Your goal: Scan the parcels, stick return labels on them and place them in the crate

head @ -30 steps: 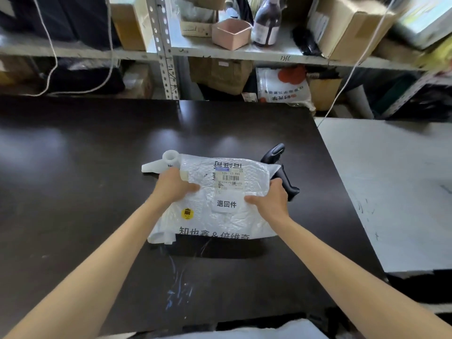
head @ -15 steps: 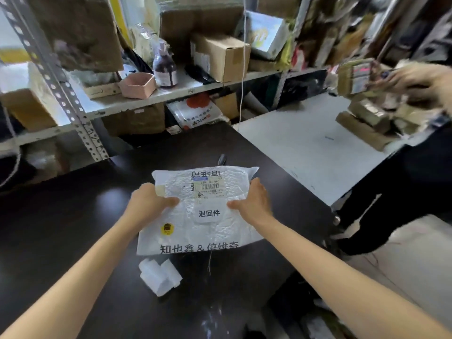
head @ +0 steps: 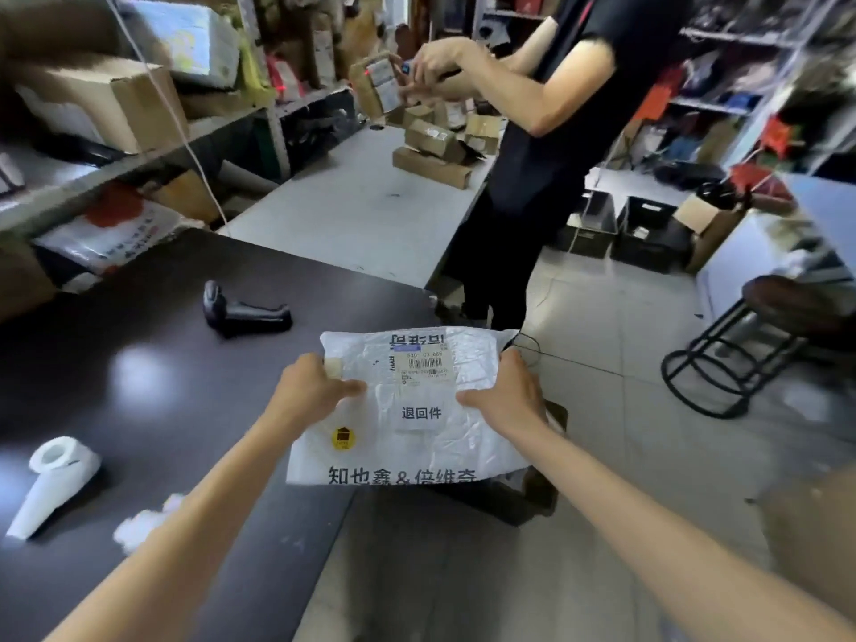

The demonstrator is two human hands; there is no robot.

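One white paper label roll (head: 53,484) w/ loose tail, far left on dark glossy tabletop (head: 116,363); crumpled white scrap (head: 139,525) just beside it, nearer cam. Further back, black handheld barcode scanner (head: 245,312) lying on its side, well apart from roll. Next, left hand (head: 310,396) gripping left edge of white crinkled plastic mailer parcel (head: 463,447): thumb pressed across top face, fingers curled under, out of sight. Parcel held face up, mostly past table's right edge, above floor. On it: round yellow sticker (head: 343,438) btm left, barcoded shipping label (head: 424,363) top ctr, white return label w/ black characters (head: 420,412) stuck just below. Right hand (head: 505,396) mirroring: thumb on top, fingers wrapped under right edge. Dark boxy shape (head: 537,498) under parcel, kind unclear. Behind, person in black clothes (head: 556,178) at grey table (head: 352,210) w/ small cardboard boxes (head: 435,150). Far right, black metal-framed stool (head: 796,308).
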